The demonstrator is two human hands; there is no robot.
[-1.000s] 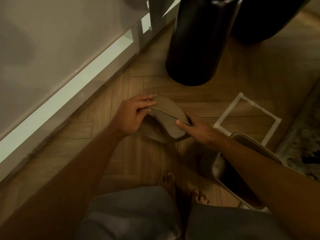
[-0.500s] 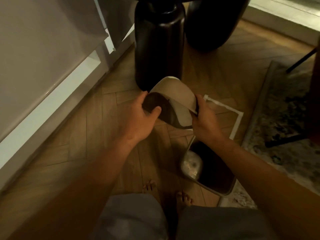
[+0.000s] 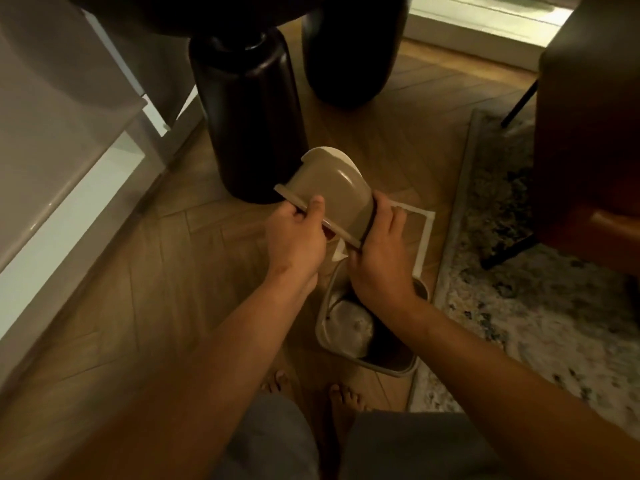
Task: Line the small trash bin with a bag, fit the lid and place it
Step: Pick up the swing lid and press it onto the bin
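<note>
Down by the bare feet (image 3: 311,386) the bin (image 3: 367,337) stands open on the wood floor, something pale and crumpled inside, likely the bag, though it's too dim to be sure. Just above it both hands have the lid (image 3: 332,192), tilted on edge. The left hand (image 3: 294,237) pinches the near rim, thumb on top, while the right hand (image 3: 377,254) clamps the far side with fingers pressed together: a two-handed hold, I'd say to square it over the opening. Beyond waits a taped square (image 3: 424,233), probably the bin's spot, then the black vase (image 3: 246,109).
</note>
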